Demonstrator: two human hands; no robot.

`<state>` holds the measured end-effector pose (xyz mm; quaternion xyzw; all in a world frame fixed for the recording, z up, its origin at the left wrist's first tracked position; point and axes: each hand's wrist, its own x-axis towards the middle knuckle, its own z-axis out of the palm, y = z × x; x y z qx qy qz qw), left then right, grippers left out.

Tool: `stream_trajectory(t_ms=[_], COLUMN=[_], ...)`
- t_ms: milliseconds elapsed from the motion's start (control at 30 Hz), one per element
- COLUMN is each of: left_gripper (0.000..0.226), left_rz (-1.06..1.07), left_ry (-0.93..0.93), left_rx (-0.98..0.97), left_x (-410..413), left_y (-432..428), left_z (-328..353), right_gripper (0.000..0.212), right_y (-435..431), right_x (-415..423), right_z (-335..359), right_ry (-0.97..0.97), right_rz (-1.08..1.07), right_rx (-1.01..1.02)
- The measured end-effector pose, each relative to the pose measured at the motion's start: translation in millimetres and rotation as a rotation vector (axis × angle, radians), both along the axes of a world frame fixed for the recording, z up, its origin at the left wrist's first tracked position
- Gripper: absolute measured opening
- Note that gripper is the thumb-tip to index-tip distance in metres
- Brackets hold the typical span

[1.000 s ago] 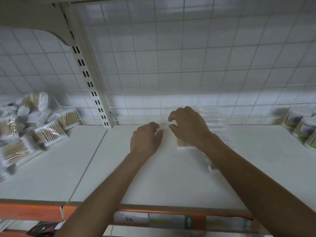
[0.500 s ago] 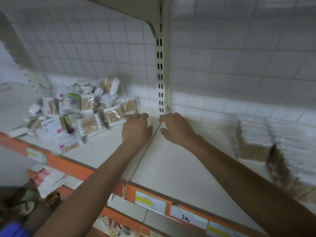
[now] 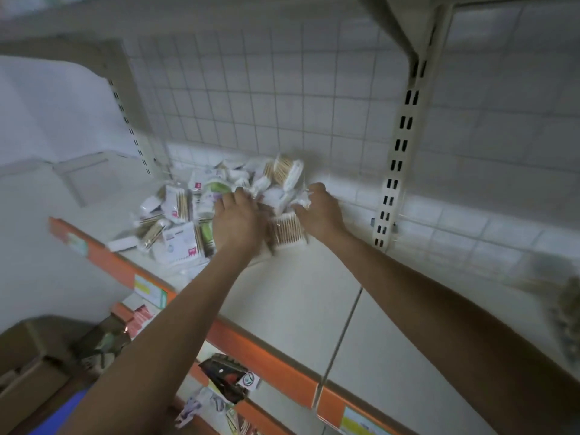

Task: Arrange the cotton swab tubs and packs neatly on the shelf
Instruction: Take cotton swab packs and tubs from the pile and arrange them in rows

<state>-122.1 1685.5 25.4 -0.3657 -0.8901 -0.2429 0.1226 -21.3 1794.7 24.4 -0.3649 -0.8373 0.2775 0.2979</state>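
Head view: at the back of the shelf point(image 3: 298, 293), the left hand point(image 3: 238, 222) and right hand point(image 3: 318, 211) reach into the heap of cotton swab packs point(image 3: 188, 215), right fingers point(image 3: 315, 189) curled on a white pack point(image 3: 300, 200), the left fingers' hold unclear, likely gathering a bundle to lift and line up.

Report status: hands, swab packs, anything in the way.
Left hand in the swab pack heap, grip hidden. Right hand curled on white pack. Nothing blocking the shelf beside it.
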Motion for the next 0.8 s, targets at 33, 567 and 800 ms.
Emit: stream_trajectory(t_ms=[33, 567, 800], left_gripper=[0.054, 0.024, 0.029], left_rz=[0.009, -0.059, -0.268], left_ry=[0.013, 0.075, -0.011], left_rx=[-0.019, 0.147, 0.378], left_x=[-3.4, -18.0, 25.8], left_y=[0.1, -7.5, 2.5], left_z=[-0.2, -6.2, -2.4], right_gripper=[0.053, 0.046, 0.048], right_y=[2.9, 20.9, 4.5], right_x=[-7.9, -33.4, 32.3], right_z=[2.9, 10.2, 13.1], right_ry=[0.033, 0.195, 0.285], right_rz=[-0.009, -0.036, -0.007], right_rx=[-0.007, 0.042, 0.126])
